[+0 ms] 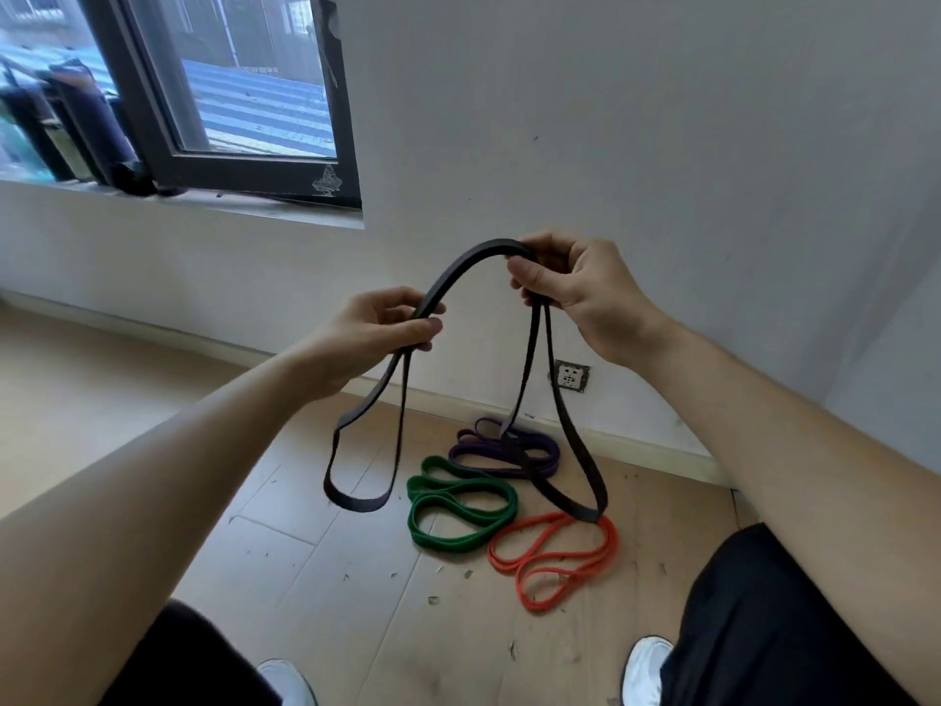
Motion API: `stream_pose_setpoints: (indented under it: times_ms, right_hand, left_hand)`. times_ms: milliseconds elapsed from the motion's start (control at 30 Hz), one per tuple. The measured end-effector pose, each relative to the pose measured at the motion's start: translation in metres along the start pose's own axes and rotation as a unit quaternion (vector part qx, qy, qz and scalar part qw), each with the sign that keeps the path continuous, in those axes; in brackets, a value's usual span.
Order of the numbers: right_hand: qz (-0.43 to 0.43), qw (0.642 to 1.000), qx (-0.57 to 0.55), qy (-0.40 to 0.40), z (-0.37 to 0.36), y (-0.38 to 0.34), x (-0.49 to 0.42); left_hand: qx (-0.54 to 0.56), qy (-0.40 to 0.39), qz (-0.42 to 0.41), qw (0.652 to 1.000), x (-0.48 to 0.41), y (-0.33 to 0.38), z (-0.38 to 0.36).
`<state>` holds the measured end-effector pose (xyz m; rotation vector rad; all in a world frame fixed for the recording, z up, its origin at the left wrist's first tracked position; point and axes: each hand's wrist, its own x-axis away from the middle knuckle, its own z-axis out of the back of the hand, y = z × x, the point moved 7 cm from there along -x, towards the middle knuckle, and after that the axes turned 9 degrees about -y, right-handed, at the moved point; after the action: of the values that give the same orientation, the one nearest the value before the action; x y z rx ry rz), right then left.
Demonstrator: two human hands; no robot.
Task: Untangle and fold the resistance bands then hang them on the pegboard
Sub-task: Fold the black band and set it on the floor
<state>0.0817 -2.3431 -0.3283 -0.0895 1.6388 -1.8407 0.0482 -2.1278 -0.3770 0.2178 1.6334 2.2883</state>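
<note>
A long black resistance band [461, 270] arches between my two hands at chest height. My left hand [374, 336] pinches it at the left, and a loop hangs down below that hand. My right hand [575, 287] grips it higher at the right, with a longer loop dropping to the floor. On the wooden floor below lie a purple band [501, 448], a green band [458, 504] and an orange band [555, 560], each in loose coils, side by side near the wall. No pegboard is in view.
A white wall [636, 145] faces me, with a socket [571, 377] low on it and a skirting board along its foot. A dark-framed window [244, 165] is at the upper left. My knees and white shoes [646, 670] show at the bottom.
</note>
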Motion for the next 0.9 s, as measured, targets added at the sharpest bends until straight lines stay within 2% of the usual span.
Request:
stream_pose_setpoints:
  times_ms: [167, 400, 567, 667, 767, 900]
  right_hand:
    - [-0.018, 0.999, 0.029, -0.040, -0.011, 0.003, -0.002]
    - [-0.028, 0.997, 0.049, -0.055, -0.017, 0.006, -0.001]
    - [-0.045, 0.990, 0.107, -0.084, -0.019, 0.007, 0.001]
    - [-0.026, 0.987, 0.133, -0.088, -0.023, -0.002, 0.003]
    - [-0.007, 0.982, 0.167, -0.089, -0.025, -0.012, 0.003]
    - [-0.025, 0.972, 0.201, -0.123, -0.025, -0.014, 0.006]
  left_hand:
    - [0.057, 0.046, -0.062, 0.995, -0.009, 0.023, -0.015]
    - [0.042, 0.102, -0.097, 0.989, -0.013, 0.035, -0.020]
    - [0.016, 0.096, -0.104, 0.990, -0.012, 0.043, -0.020]
    - [0.006, 0.088, -0.109, 0.990, -0.010, 0.047, -0.025]
    - [0.011, 0.108, -0.116, 0.987, -0.008, 0.050, -0.025]
    - [0.022, 0.123, -0.101, 0.987, -0.007, 0.047, -0.021]
